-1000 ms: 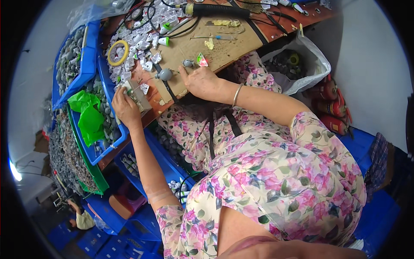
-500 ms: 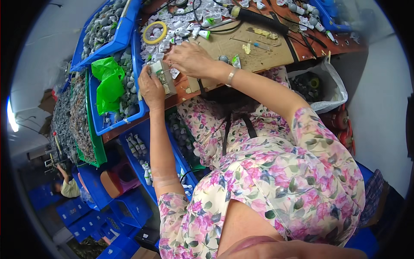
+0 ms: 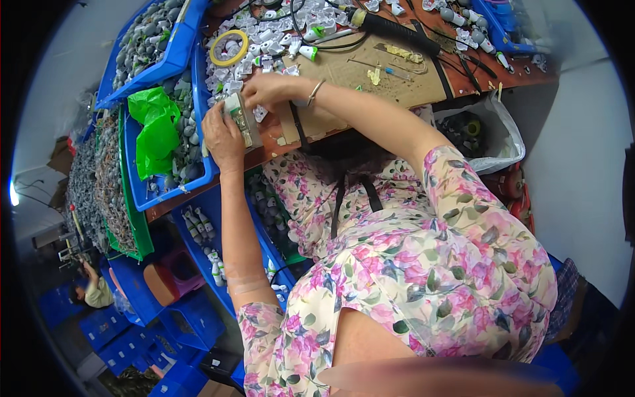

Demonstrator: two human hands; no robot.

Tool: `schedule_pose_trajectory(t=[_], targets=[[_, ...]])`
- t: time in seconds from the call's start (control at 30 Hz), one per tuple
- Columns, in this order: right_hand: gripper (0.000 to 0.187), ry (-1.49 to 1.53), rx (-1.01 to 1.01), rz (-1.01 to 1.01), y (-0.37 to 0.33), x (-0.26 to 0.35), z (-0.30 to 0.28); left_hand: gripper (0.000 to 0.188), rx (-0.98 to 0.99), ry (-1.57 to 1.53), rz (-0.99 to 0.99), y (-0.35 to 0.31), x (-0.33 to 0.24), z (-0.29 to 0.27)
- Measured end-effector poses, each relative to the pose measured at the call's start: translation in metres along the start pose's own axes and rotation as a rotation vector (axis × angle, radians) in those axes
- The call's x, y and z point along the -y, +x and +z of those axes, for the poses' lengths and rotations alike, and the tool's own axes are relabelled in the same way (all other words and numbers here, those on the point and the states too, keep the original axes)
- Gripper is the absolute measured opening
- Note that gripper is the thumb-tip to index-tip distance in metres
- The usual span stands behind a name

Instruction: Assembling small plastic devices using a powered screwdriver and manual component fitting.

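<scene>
A small pale box-shaped block, with a greenish, cream-coloured face, stands at the table's near left edge. My left hand is wrapped around its left side, thumb along the top. At the block's upper right, my right hand has its fingers curled and pressed together; what they pinch, if anything, is hidden. A clear plastic piece lies just below the right hand. Beyond both hands spreads a heap of clear and white plastic pieces, with a yellow tape ring resting on it.
Blue bins with grey parts and a green bag stand at left. On the cardboard sheet lie a thin tool and yellow scraps. A black-handled tool, pliers and a white sack are to the right.
My right hand has moved left, closer to the block, and its fingers are drawn in. The left hand keeps its hold. The whole view has shifted slightly.
</scene>
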State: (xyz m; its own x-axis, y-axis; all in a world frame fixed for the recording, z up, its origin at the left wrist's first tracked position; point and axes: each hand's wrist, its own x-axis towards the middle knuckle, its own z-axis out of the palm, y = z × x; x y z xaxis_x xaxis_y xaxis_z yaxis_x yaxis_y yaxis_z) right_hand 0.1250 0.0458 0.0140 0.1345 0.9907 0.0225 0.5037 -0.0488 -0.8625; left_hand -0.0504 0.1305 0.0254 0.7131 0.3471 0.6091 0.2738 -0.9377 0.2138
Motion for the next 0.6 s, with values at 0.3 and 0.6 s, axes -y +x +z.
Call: schedule_pose_trajectory(t=[0.3, 0.6], targets=[[0.027, -0.428, -0.258, -0.040, -0.124, -0.018, -0.062, 0.037, 0.055, -0.171, 0.244, 0.007, -0.076, -0.003], [0.020, -0.590, -0.258, -0.168, -0.156, -0.018, -0.036, 0.040, 0.242, -0.255, 0.273, 0.001, -0.096, 0.023]])
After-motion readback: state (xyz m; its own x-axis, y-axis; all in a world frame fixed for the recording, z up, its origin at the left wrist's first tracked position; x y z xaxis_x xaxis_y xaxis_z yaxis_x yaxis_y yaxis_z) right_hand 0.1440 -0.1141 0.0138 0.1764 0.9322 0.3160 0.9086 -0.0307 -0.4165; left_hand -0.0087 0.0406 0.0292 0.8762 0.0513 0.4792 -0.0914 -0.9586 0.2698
